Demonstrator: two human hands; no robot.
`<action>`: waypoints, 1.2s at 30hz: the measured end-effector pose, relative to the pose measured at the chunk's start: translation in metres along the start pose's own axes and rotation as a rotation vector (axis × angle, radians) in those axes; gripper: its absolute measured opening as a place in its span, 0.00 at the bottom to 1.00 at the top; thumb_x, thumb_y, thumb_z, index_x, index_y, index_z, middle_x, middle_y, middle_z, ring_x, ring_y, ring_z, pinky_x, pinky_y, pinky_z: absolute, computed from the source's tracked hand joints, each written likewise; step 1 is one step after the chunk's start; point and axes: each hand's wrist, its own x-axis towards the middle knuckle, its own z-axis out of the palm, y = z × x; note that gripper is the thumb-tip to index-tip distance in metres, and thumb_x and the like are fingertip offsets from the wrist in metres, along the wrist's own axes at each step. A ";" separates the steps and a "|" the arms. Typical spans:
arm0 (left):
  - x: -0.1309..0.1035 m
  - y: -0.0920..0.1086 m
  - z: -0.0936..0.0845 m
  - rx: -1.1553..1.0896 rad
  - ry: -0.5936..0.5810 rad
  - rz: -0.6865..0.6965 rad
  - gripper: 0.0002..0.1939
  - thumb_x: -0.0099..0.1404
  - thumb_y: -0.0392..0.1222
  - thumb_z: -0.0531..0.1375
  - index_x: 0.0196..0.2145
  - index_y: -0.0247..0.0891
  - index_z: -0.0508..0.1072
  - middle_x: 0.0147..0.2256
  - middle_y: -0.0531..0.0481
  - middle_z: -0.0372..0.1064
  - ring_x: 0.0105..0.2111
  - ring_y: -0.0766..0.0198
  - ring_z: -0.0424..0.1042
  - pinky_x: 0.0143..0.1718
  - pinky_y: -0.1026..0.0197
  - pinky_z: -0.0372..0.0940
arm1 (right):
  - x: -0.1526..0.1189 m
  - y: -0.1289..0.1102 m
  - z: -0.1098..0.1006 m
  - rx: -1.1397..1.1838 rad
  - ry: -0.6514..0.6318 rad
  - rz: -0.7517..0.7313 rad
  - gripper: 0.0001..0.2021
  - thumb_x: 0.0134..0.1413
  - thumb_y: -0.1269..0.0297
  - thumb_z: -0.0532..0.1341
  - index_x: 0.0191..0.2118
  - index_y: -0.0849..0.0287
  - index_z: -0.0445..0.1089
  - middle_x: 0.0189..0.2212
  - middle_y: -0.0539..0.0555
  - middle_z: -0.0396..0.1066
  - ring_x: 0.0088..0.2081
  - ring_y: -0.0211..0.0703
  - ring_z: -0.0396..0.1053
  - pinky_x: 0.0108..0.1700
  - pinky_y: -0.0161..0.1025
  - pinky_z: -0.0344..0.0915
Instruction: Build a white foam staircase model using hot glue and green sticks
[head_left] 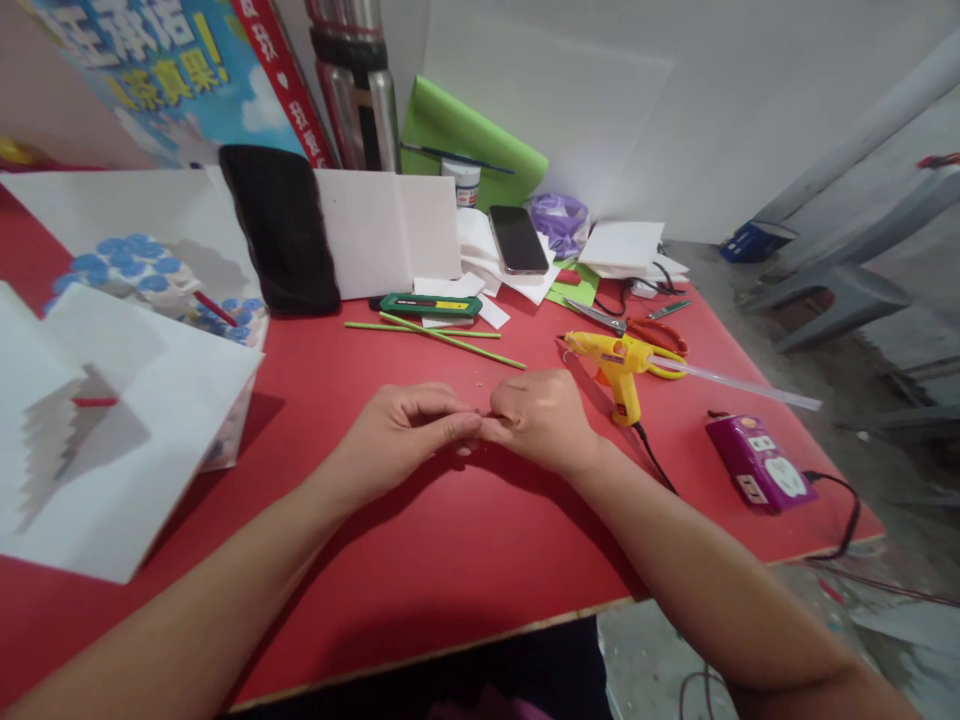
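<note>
My left hand and my right hand meet over the middle of the red table. The left thumb and fingers are pressed together against the tips of my right fingers. My right hand is curled closed with its back turned up. Anything between the fingertips is hidden or too small to make out. Just beyond them lie thin green sticks, partly crossed. To the right of my right hand a yellow hot glue gun rests on its side, a clear glue stick poking from its back.
A white card structure takes up the left. Behind are a black phone-like object, a green utility knife, a phone, scissors and a steel flask. A purple power box sits near the right edge, with cords.
</note>
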 end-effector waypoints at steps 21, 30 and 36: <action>-0.001 -0.008 0.003 -0.016 0.208 0.070 0.10 0.67 0.37 0.66 0.44 0.40 0.86 0.48 0.45 0.83 0.49 0.53 0.81 0.55 0.53 0.75 | 0.001 0.022 0.000 0.718 -0.008 0.270 0.14 0.72 0.68 0.55 0.52 0.55 0.77 0.46 0.58 0.81 0.48 0.46 0.79 0.53 0.47 0.73; 0.005 -0.010 -0.007 -0.288 0.318 0.133 0.22 0.64 0.36 0.67 0.56 0.44 0.77 0.65 0.44 0.70 0.61 0.47 0.74 0.59 0.50 0.71 | 0.003 0.014 0.006 0.887 -0.152 0.366 0.21 0.75 0.52 0.54 0.66 0.52 0.68 0.63 0.62 0.71 0.62 0.50 0.72 0.64 0.53 0.67; 0.018 -0.024 -0.018 -0.502 0.443 0.167 0.15 0.63 0.38 0.67 0.49 0.43 0.80 0.64 0.44 0.70 0.65 0.47 0.68 0.66 0.46 0.63 | 0.004 0.011 0.004 0.878 -0.085 0.386 0.23 0.76 0.49 0.51 0.63 0.54 0.71 0.62 0.62 0.71 0.62 0.51 0.71 0.65 0.54 0.67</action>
